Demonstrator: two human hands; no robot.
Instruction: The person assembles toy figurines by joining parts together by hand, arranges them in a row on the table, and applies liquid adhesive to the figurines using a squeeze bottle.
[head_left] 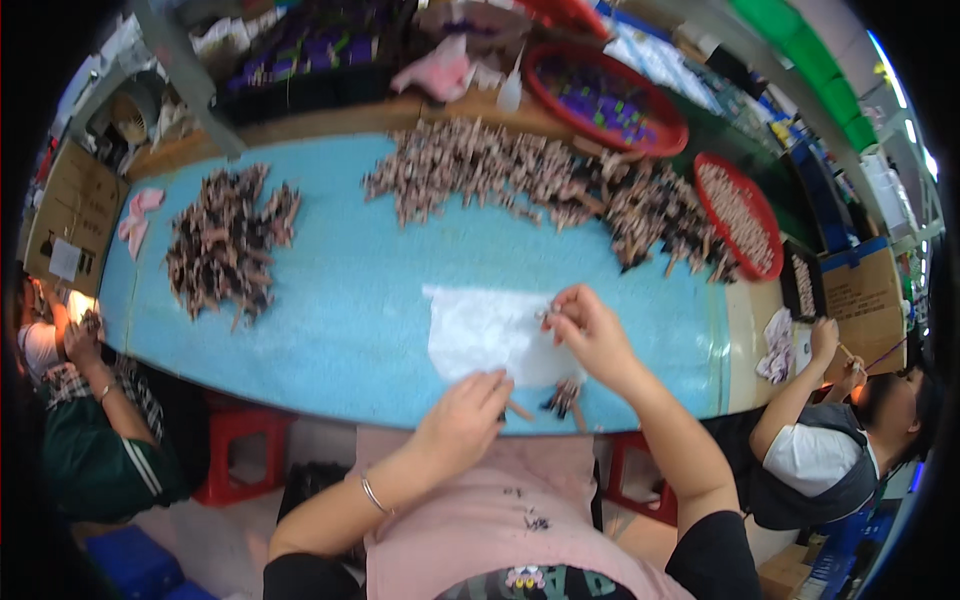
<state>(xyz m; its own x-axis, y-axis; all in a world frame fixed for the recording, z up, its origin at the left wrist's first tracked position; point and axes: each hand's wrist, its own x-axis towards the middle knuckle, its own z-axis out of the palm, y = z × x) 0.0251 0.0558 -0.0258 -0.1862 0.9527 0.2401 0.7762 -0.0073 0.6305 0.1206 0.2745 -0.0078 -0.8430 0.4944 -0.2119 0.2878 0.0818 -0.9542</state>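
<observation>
My left hand (462,422) is at the near edge of the blue table, its fingers curled closed. A small tan stick-like piece (518,410) juts out from under its fingertips. Over the right part of a white sheet (470,330), my right hand (592,330) pinches a tiny item between thumb and fingertips, too small to name. Between my hands, by the table edge, lies a small clump of dark and tan pieces (562,398). The sheet lies flat on the blue tabletop (340,310).
Heaps of small tan-and-black pieces lie at left (225,245) and along the far side (470,165). Red baskets of purple parts (680,135) and pale pieces (775,262) stand at far right. People work at left (110,430) and right (820,440); red stools (240,450) stand below.
</observation>
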